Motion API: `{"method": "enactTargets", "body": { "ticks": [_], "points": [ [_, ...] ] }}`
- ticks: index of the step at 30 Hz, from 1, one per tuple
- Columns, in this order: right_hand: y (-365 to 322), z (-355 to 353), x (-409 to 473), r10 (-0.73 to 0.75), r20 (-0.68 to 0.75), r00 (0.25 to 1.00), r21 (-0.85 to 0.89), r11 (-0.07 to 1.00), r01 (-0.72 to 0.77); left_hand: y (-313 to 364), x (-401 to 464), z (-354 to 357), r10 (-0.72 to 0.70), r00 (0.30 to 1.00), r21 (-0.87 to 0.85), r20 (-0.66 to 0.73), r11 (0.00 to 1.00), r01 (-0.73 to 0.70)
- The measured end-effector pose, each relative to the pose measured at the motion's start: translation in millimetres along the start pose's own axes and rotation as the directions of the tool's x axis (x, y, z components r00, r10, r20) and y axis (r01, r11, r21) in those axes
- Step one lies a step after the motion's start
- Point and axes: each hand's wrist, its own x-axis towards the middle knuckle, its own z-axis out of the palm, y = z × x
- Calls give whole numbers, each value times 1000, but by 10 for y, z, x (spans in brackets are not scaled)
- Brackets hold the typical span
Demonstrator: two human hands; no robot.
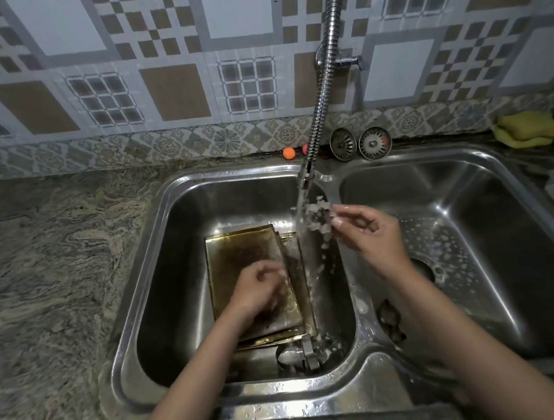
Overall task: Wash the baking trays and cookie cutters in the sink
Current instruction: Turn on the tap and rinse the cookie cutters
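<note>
My right hand [367, 233] pinches a small metal cookie cutter [318, 215] under the running water from the flexible tap hose [322, 85]. Stacked brown-stained baking trays [239, 255] lie on the floor of the left sink basin [160, 250]. My left hand [258, 291] hovers over the trays with loosely curled fingers and holds nothing that I can see. More metal cookie cutters [303, 352] lie at the near end of the left basin, beside the trays.
The right basin [486, 228] is wet, with soap bubbles around its drain. Two sink strainers [359, 143] lean against the wall behind the sink. A yellow sponge [525, 128] sits at the back right. Granite counter [49, 258] stretches to the left.
</note>
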Motion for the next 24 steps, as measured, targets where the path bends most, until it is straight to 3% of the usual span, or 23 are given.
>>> {"method": "enactTargets", "body": {
  "ticks": [4, 7, 10, 13, 18, 24],
  "points": [
    [-44, -472, -144, -16, -36, 999, -119, 993, 12, -309, -12, 91, -134, 949, 485, 287, 874, -23],
    [191, -847, -178, 65, 8, 998, -469, 882, -54, -465, -15, 181, -226, 891, 635, 393, 768, -85],
    [554, -1114, -221, 231, 82, 969, -808, 585, -71, -572, -1, 272, -244, 857, 670, 454, 728, -148],
    [799, -1117, -291, 442, 157, 883, -915, 401, -37, -624, 20, 339, -233, 843, 676, 484, 712, -191],
    [952, -997, -294, 608, 133, 783, -946, 315, -84, -633, 75, 454, -202, 872, 610, 446, 782, -130],
    [873, -1033, -251, 512, 53, 857, -945, 304, -123, -617, 108, 556, -200, 903, 506, 380, 862, -22]
  ]
}}
